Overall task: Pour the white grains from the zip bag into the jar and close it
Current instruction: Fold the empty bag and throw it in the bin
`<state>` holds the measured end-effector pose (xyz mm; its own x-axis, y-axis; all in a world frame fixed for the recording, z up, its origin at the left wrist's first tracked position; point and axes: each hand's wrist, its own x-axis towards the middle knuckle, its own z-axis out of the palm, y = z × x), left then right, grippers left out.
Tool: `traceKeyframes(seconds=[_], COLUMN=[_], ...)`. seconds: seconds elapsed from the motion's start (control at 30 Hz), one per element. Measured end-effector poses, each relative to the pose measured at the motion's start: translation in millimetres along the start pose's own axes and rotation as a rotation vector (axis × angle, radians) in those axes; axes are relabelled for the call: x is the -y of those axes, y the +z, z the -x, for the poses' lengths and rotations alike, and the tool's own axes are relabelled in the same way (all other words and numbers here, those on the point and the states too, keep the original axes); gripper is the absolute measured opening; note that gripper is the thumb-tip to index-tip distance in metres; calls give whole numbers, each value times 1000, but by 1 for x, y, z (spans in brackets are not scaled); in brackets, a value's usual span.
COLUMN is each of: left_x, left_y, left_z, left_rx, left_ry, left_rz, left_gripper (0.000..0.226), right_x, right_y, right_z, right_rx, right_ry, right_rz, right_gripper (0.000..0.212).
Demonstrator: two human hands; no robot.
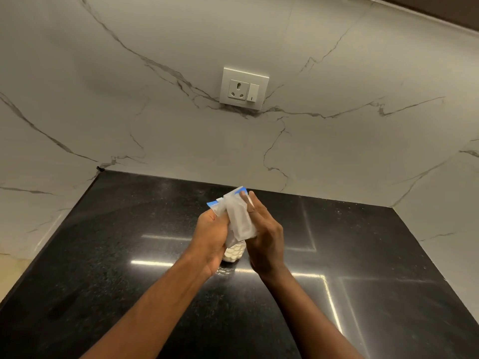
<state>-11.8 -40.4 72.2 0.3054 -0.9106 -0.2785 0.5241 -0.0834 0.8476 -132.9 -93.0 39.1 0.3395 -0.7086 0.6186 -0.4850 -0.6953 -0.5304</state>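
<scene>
While both hands met above the middle of the countertop [129, 255], a crumpled zip bag [237, 216] of thin, translucent plastic was held between them; its blue zip strip showed at the upper left corner and again at the top edge. The countertop was polished black stone, finely speckled, with straight bright bars of light reflected across it. Behind it rose a wall [337, 60] of pale marble-look panels crossed by thin grey veins, carrying a white rectangular socket plate [243, 88] with a three-pin outlet and one rocker switch. No brand, label or legible writing could be made out on any item. The left hand [210, 237] was curled closed around the lower left part of the bag. The right hand [264, 234] was more open, with its fingers extended upward and pressed flat against the right side of the bag. Directly beneath the bag, between the two wrists, stood the jar [234, 252], a small clear vessel with a scale-like faceted surface; it appeared filled with white grains, and only its lower portion was visible. The bag's lower end met the jar's top, which was hidden.
</scene>
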Motion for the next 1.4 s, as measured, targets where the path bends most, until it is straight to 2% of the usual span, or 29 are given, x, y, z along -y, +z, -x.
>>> traceKeyframes(seconds=[0.07, 0.2, 0.27, 0.33, 0.4, 0.47, 0.53, 0.57, 0.63, 0.7, 0.73, 0.77, 0.87, 0.9, 1.07, 1.23, 1.33, 1.4], left_x=[-1, -10, -13, -14, -14, -17, -23, -27, -34, -38, -40, -42, -43, -44, -55, -50, -43, -40], left_y=[1, -1, -2, -2, 0, 0, -1, -2, -6, -9, -10, -10, -9, -10, -22, -31, -36, -39], left_z=[-2, -1, 3, 6, 4, 2, 1, 0, -1, -3, -2, -1, 1, 1, -2, -1, 0, 1], left_rx=[-10, -1, 60, 107, 87, 34, 26, 39, 87, 157, 197, 237, 335, 360, 452, 440, 495, 549], left_ry=[-31, -107, -84, -40, -32, -55, -59, -62, -75, -94, -105, -118, -136, -134, -139, -226, -254, -188], left_rz=[44, 157, 102, -37, -127, -134, -112, -103, -105, -182, -244, -309, -434, -457, -456, -135, 82, 55], left_gripper=[30, 60, 66, 53, 35, 24, 21, 21, 21, 20, 20, 20, 22, 25, 36, 42, 51, 58], right_x=[0, -1, -2, -1, 2, 6, 8, 11, 20, 25, 25, 25, 21, 19, 18, 21, 18, 16], right_y=[-1, -1, 0, 0, -1, -4, -13, -20, -38, -50, -56, -61, -70, -71, -68, -58, -53, -53], right_z=[-2, -6, -7, -7, -6, -2, 4, 7, 9, 5, 1, -4, -13, -13, -14, -16, -17, -15], right_rx=[6, 26, 56, 103, 150, 202, 316, 400, 511, 454, 417, 409, 427, 418, 323, 141, 31, 59], right_ry=[-76, -205, -262, -298, -308, -265, -134, -33, 244, 495, 579, 633, 679, 702, 778, 1008, 1136, 1149], right_rz=[194, 422, 499, 533, 545, 513, 337, 175, -307, -715, -779, -793, -784, -811, -966, -1090, -1179, -1228], right_gripper=[61, 68, 74, 68, 53, 59, 81, 88, 95, 98, 95, 86, 44, 38, 32, 43, 30, 26])
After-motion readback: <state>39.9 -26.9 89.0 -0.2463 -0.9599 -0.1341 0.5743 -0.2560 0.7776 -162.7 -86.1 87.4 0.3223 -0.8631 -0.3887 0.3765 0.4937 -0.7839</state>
